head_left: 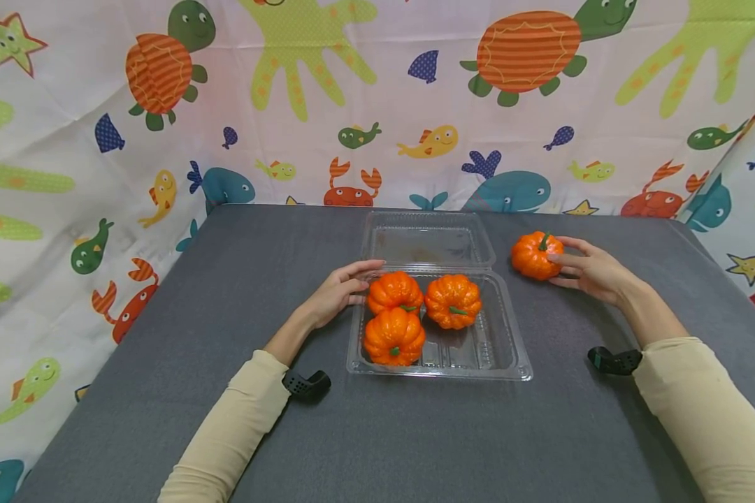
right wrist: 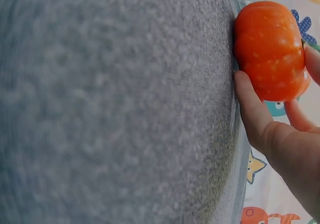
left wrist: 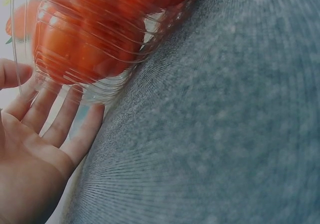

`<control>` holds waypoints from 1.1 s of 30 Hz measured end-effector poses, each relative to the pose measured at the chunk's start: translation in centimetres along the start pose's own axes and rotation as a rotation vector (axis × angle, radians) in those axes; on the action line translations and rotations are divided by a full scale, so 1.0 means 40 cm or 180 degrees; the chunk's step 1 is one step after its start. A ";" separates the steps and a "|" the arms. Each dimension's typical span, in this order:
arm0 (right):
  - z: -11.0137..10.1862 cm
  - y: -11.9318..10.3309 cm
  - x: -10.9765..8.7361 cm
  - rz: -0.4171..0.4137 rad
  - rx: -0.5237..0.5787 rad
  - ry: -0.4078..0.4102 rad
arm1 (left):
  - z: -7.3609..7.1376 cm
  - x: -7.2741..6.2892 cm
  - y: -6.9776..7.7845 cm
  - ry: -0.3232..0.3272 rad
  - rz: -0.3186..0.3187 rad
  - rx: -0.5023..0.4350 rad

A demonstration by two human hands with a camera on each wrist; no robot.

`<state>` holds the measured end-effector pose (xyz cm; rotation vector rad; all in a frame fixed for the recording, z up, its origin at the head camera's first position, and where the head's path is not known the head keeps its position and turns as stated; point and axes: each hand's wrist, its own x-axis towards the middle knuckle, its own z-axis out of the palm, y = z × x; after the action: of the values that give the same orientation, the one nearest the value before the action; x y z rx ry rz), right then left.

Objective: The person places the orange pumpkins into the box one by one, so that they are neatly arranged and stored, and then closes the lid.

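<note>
A clear plastic clamshell container [head_left: 478, 356] lies with its lid [head_left: 428, 241] folded back. Its left side holds two small orange pumpkins, one at the back [head_left: 395, 290] and one in front [head_left: 394, 337]; a third pumpkin [head_left: 453, 300] sits right of them. My left hand [head_left: 332, 297] rests at the container's left wall, its fingers fairly straight against the plastic in the left wrist view. To the right of the container, my right hand [head_left: 594, 271] grips another pumpkin [head_left: 531, 255] with a green stem. The right wrist view shows fingertips [right wrist: 245, 83] spread around that pumpkin's side, close to the table.
A grey cloth covers the table [head_left: 428, 440]. Behind it and along both sides hangs a white curtain [head_left: 377, 105] printed with sea animals. A black wrist device [head_left: 307, 384] is on the left wrist and another [head_left: 613, 361] is on the right.
</note>
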<state>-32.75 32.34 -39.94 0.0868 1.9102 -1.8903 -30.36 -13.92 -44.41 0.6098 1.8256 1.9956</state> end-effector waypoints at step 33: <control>0.005 0.010 -0.047 -0.0530 -0.0134 0.0028 | -0.001 0.000 -0.003 0.0004 0.0011 0.0028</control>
<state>-30.86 32.65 -39.65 -0.0796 2.0173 -1.9566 -30.39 -13.92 -44.52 0.6149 1.8363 1.9916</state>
